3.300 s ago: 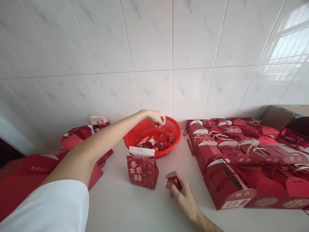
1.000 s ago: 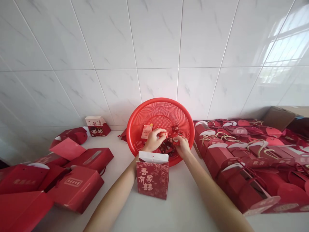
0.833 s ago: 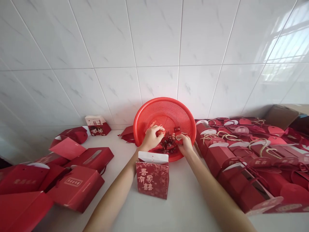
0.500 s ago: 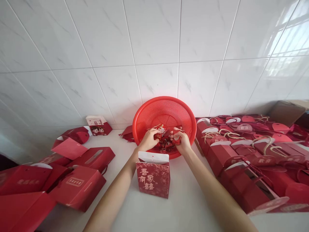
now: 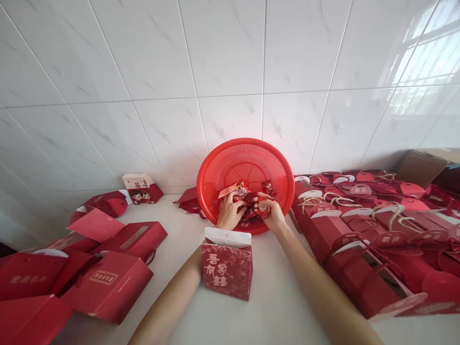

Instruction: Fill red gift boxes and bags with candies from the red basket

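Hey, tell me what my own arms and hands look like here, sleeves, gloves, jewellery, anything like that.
Your left hand and right hand are ungloved. The left forearm and right forearm are bare, with no sleeve in view. I can't make out any watch, bracelet or ring, though some fingers are partly hidden.

Soft, even daylight fills this corner, and the glossy wall (image 5: 223, 57) throws back the glare of a barred window (image 5: 433, 62) at the upper right. It turns dimmer toward the lower left, and shade gathers beside the cardboard box (image 5: 419, 167). Shadows on the desk (image 5: 280, 306) are faint. Near the edges, the outer red boxes (image 5: 30, 318) look stretched; small wrappers (image 5: 247, 221) in the basket (image 5: 247, 143) seem slightly smeared.
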Action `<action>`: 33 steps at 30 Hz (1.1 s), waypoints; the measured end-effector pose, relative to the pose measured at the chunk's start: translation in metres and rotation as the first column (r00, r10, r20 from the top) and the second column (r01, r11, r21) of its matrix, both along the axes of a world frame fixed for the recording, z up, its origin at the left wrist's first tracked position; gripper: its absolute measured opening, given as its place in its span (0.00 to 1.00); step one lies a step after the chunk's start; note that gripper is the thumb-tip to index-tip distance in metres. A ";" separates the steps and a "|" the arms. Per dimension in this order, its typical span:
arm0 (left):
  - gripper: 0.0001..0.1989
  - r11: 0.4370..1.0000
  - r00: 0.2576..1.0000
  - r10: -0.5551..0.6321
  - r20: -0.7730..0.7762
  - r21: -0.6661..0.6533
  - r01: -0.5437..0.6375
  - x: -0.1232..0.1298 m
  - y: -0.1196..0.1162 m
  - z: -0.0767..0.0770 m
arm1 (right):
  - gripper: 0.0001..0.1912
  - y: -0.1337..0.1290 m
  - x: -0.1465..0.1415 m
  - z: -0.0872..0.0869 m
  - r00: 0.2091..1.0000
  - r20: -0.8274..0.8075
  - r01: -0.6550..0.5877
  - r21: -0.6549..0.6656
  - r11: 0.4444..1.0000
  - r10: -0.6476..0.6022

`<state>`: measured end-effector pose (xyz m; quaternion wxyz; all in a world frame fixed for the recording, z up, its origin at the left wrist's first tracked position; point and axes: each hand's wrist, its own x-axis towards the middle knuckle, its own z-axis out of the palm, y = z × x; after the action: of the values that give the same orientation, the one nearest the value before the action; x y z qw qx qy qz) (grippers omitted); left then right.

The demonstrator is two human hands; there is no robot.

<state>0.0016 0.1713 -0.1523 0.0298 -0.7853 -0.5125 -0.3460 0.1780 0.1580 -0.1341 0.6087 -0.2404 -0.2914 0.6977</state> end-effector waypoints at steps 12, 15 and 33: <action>0.12 0.968 0.696 -0.135 0.705 -0.057 0.245 -0.003 -0.003 0.013 | 0.15 -0.005 0.000 -0.001 1.000 -0.020 -0.007 -0.052 0.999 0.006; 0.15 0.938 0.628 -0.159 0.761 -0.081 0.336 -0.001 -0.007 0.017 | 0.14 -0.012 0.000 0.000 1.000 -0.012 0.002 -0.072 0.997 -0.003; 0.15 0.983 0.891 -0.137 0.432 -0.051 0.176 -0.022 0.004 0.016 | 0.16 -0.052 -0.003 -0.001 0.922 0.288 -0.275 0.012 0.961 0.260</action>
<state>-0.0203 0.1751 -0.1360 -0.1459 -0.7299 -0.4565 -0.4874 0.1755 0.1061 -0.1352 0.4658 -0.2800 -0.4235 0.7247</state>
